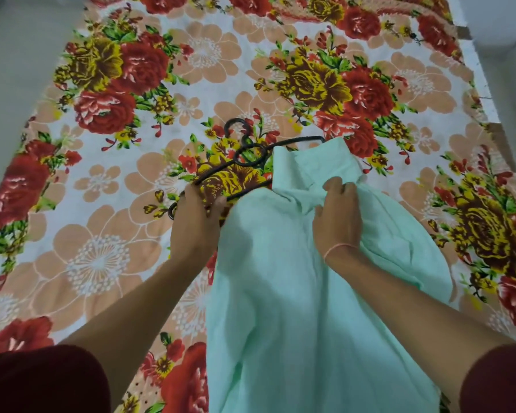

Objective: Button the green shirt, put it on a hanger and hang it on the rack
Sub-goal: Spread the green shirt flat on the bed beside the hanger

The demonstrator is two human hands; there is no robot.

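Pale green, the green shirt (310,293) lies on the bed, over a flowered sheet (125,180). Its collar end points away from the person and its hem comes toward the body. The black hanger (295,141) lies across the collar end. Its long axis runs from low on the left to higher on the right, and its hook points away. Its right arm goes under the collar, while its left arm is bare on the sheet.

The left hand (195,222) is nearer to this bare end and its fingers curl round the wire there. The right hand (337,219) pinches a fold of cloth just below the collar. I judge that the coming move is to bring the left shoulder of the shirt over the bare arm. I cannot tell if the buttons are closed. No rack is in view.
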